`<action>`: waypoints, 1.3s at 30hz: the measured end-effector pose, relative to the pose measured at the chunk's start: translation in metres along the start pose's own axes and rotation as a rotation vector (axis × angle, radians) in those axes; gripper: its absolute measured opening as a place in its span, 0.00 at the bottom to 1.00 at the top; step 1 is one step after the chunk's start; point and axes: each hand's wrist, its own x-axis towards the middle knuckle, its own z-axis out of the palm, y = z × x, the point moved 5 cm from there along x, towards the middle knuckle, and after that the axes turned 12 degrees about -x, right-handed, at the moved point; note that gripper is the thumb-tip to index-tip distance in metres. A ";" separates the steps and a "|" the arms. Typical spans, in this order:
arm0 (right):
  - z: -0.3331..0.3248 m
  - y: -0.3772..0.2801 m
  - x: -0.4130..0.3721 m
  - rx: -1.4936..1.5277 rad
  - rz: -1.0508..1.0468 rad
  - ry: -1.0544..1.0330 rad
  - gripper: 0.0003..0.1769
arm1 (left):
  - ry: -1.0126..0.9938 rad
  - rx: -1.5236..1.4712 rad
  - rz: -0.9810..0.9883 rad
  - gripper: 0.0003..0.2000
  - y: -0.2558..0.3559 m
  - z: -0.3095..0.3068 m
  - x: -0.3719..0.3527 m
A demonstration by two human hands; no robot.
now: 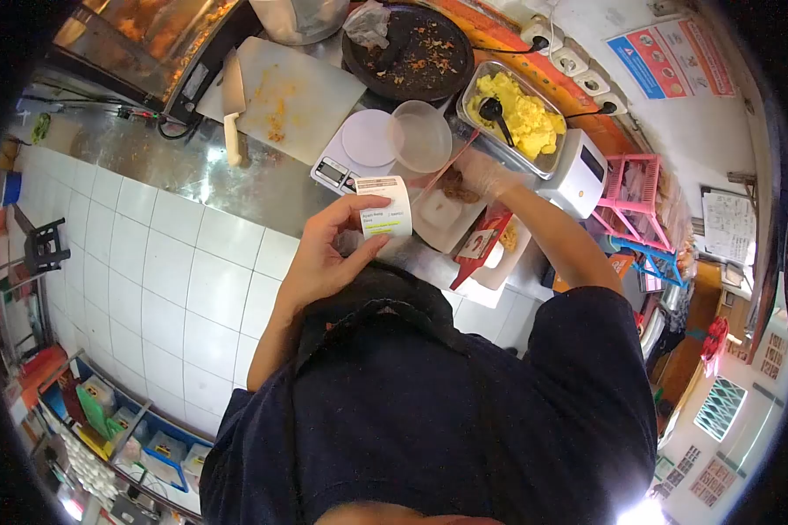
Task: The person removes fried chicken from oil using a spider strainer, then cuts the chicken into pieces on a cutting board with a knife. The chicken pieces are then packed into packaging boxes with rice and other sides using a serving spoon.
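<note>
My left hand [324,258] holds one printed label [385,213], thumb on its front and fingers curled behind, pinched shut on its lower left part. The label is just in front of my chest, above the near edge of the steel counter [193,166]. Its long axis runs away from me toward the scale [341,168], its printed face is turned up to me, and its top end curls over.

My right hand [483,173], in a clear glove, is over the far end of one white box [438,214] with brown food in it. A thin reddish stick slants past the hand, but I cannot tell whether the fingers are closed on it.

The box is close on the label's right, and one red packet [480,238] lies against the box's near side. Beyond the label it is crowded: one scale bearing one round lid [368,138], one clear tub [422,136], one tray of yellow egg [534,131] with one black spoon [495,112], one white printer [580,171], one dark pan [409,52]. To the left lie one cutting board [298,92] and one knife [233,109], with bare steel on my side of them, down to the counter's tiled front.
</note>
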 end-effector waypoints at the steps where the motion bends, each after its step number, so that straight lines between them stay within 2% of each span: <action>1: 0.001 0.007 -0.003 -0.006 -0.016 0.030 0.17 | -0.006 0.000 -0.007 0.18 0.000 0.000 -0.001; 4: -0.045 -0.012 -0.019 -0.190 -0.102 0.202 0.18 | 0.013 0.023 0.006 0.18 0.000 -0.005 -0.002; 6: -0.024 -0.003 -0.007 -0.407 0.001 -0.116 0.18 | 0.016 0.049 -0.023 0.19 -0.002 -0.008 -0.011; 7: -0.008 -0.003 -0.006 -0.390 0.005 -0.127 0.18 | 0.023 0.016 -0.051 0.19 -0.003 -0.009 -0.012; 9: -0.008 -0.010 -0.002 -0.194 0.081 0.078 0.14 | 0.014 -0.020 -0.054 0.19 -0.003 -0.006 -0.005; 11: -0.025 -0.015 -0.016 -0.049 0.164 0.084 0.16 | 0.013 -0.014 -0.034 0.19 -0.001 -0.004 -0.006; 13: -0.029 -0.008 -0.019 0.374 0.382 -0.028 0.18 | -0.004 0.026 0.001 0.19 0.002 -0.005 -0.007; 14: -0.019 0.004 -0.004 0.364 0.373 -0.015 0.18 | -0.010 0.064 0.039 0.19 0.004 -0.006 -0.006; 16: 0.041 0.030 0.013 -0.262 0.200 -0.311 0.17 | -0.014 0.036 0.034 0.19 0.004 -0.003 -0.008; 17: 0.028 0.036 0.012 -0.262 0.200 -0.288 0.17 | -0.017 0.019 0.048 0.19 0.006 -0.004 -0.003; 19: -0.006 0.020 -0.007 -0.257 -0.093 -0.237 0.16 | -0.036 0.026 0.037 0.19 0.010 -0.004 -0.006; 20: -0.032 0.017 -0.029 0.012 -0.093 -0.080 0.15 | -0.043 0.009 0.026 0.20 0.012 -0.003 -0.007; 23: -0.112 -0.036 -0.128 0.507 0.105 0.212 0.15 | -0.093 -0.014 -0.036 0.21 0.023 0.000 -0.008; 24: -0.123 -0.051 -0.157 0.733 0.193 0.438 0.16 | -0.125 -0.045 -0.036 0.24 0.028 0.004 -0.008; 25: -0.121 -0.060 -0.186 0.962 0.291 0.662 0.18 | -0.138 -0.038 -0.042 0.24 0.031 0.006 -0.007; 27: -0.095 -0.052 -0.238 0.929 0.512 0.891 0.19 | -0.226 -0.079 -0.026 0.26 0.040 0.014 -0.006; 29: -0.018 -0.042 -0.272 1.160 0.570 0.980 0.19 | -0.306 -0.100 -0.032 0.28 0.043 0.019 -0.003; 31: 0.077 -0.051 -0.294 1.308 0.918 0.779 0.15 | -0.388 -0.131 -0.044 0.29 0.044 0.029 -0.001; 32: 0.162 -0.047 -0.307 0.680 1.035 0.397 0.19 | -0.408 -0.156 -0.035 0.30 0.045 0.034 -0.001; 33: 0.247 -0.043 -0.320 0.037 1.061 0.032 0.29 | -0.428 -0.182 -0.032 0.30 0.045 0.038 -0.002; 35: 0.188 -0.139 -0.335 0.250 1.078 -0.396 0.34 | -0.467 -0.179 -0.064 0.30 0.042 0.048 -0.003; 37: 0.225 -0.172 -0.358 0.601 0.993 -0.235 0.36 | -0.502 -0.167 -0.081 0.30 0.034 0.060 -0.003; 38: 0.223 -0.185 -0.365 0.778 0.969 -0.147 0.36 | -0.532 -0.170 -0.086 0.30 0.031 0.068 -0.003; 39: 0.222 -0.193 -0.373 0.803 0.984 -0.148 0.36 | -0.564 -0.170 -0.091 0.31 0.028 0.076 -0.006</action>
